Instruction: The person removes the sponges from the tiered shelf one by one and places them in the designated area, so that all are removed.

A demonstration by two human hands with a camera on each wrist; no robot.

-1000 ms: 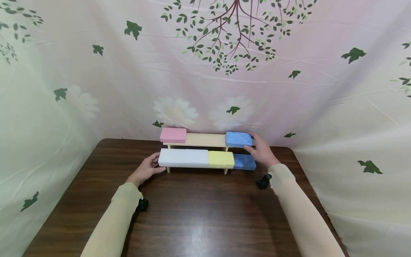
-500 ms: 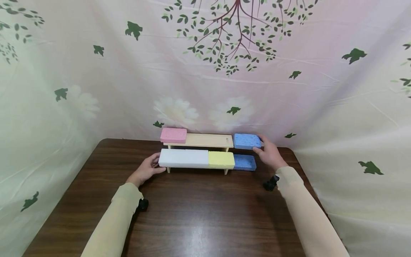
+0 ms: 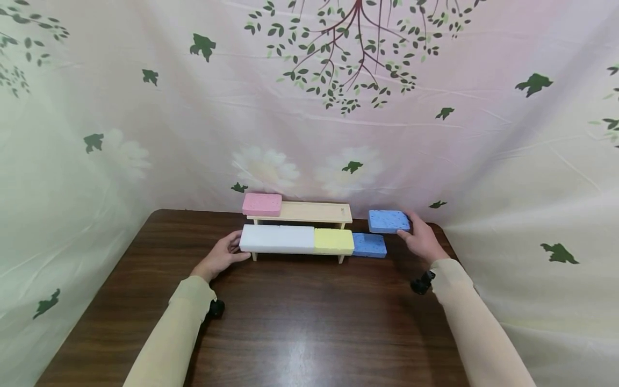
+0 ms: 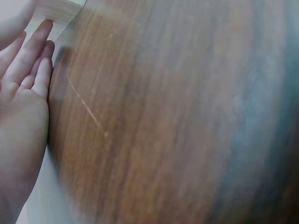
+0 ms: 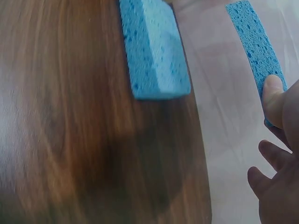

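Observation:
In the head view my right hand pinches a blue sponge by its right end, clear of the table. In the right wrist view the thumb lies on the held sponge, with two other fingers free of it. My left hand touches the left end of the low front wooden shelf, beside the white sponges. Its fingers look fairly straight in the left wrist view, one fingertip against the pale wood. A yellow sponge adjoins the white ones. Another blue sponge lies just right of it.
Behind stands a second wooden shelf with a pink sponge at its left end. The brown table meets a printed cloth backdrop at the back and sides.
The blue sponge in my right hand has come off the right end of the rear shelf, moving right and toward me. My left hand has stayed in place.

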